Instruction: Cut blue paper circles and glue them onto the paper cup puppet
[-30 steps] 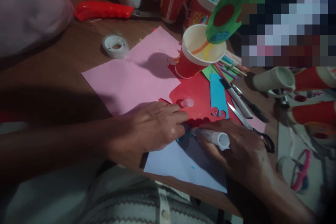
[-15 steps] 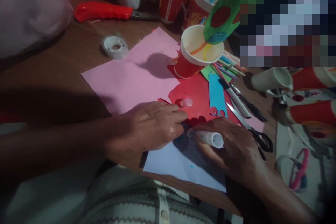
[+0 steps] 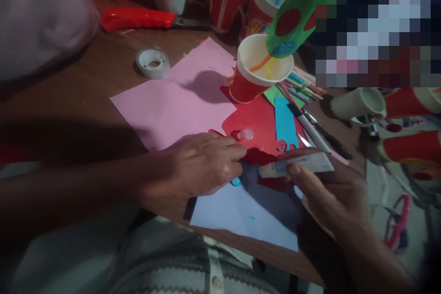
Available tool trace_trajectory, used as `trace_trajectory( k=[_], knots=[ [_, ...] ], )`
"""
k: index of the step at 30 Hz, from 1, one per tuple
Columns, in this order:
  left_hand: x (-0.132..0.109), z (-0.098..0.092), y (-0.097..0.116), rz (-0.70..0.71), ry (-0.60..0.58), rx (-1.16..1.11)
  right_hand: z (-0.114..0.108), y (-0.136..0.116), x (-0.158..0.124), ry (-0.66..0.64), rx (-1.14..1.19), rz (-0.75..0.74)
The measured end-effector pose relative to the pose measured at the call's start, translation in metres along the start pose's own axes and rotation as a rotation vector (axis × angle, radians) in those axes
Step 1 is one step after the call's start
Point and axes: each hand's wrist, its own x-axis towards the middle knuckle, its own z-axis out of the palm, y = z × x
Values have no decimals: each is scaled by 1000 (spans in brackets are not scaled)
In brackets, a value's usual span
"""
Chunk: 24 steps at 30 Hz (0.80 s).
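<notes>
In my right hand (image 3: 330, 197) is a small white glue tube (image 3: 296, 164), gripped between thumb and fingers. The tube lies nearly level, its narrow blue tip pointing left toward my left hand (image 3: 210, 165). My left hand is closed, knuckles up, over the near edge of the red paper (image 3: 255, 119). A small bright-blue piece (image 3: 236, 182) shows under its fingertips, most of it hidden. Below both hands lies a pale lavender sheet (image 3: 248, 216) with a blue speck on it. A translucent cap (image 3: 245, 135) rests on the red paper just beyond my left fingers.
Pink paper (image 3: 179, 96) and a tape roll (image 3: 152, 63) lie to the left. A red paper cup (image 3: 250, 87) stands behind the hands. The blue strip (image 3: 285, 119), scissors (image 3: 303, 140) and pens (image 3: 310, 128) are at right. A red-handled cutter (image 3: 138, 19) lies at the back.
My right hand has lifted and moved right with the glue tube, which has swung from pointing its end at me to lying sideways. My left hand has stayed put; more of the blue piece shows.
</notes>
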Motion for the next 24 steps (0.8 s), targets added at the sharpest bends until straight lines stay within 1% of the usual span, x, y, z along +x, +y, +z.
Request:
trace_trajectory(
  k=[2, 4, 7, 10, 13, 15, 19, 24],
  knots=[
    [0, 1, -1, -1, 17, -4, -1, 3, -2, 26, 151, 100],
    [0, 2, -2, 0, 44, -38, 0, 5, -2, 5, 294, 174],
    [0, 2, -2, -47, 135, -207, 3, 4, -2, -38, 438, 187],
    [0, -5, -1, -156, 227, -460, 6, 3, -1, -99, 519, 191],
    [2, -13, 2, -233, 221, -596, 8, 3, 1, -126, 603, 207],
    [3, -18, 2, -218, 210, -628, 10, 3, 2, -134, 644, 215],
    [4, -19, 0, -133, 226, -651, 12, 0, 4, -134, 650, 241],
    [6, -18, -1, -123, 224, -668, 14, -1, 6, -116, 691, 269]
  ],
)
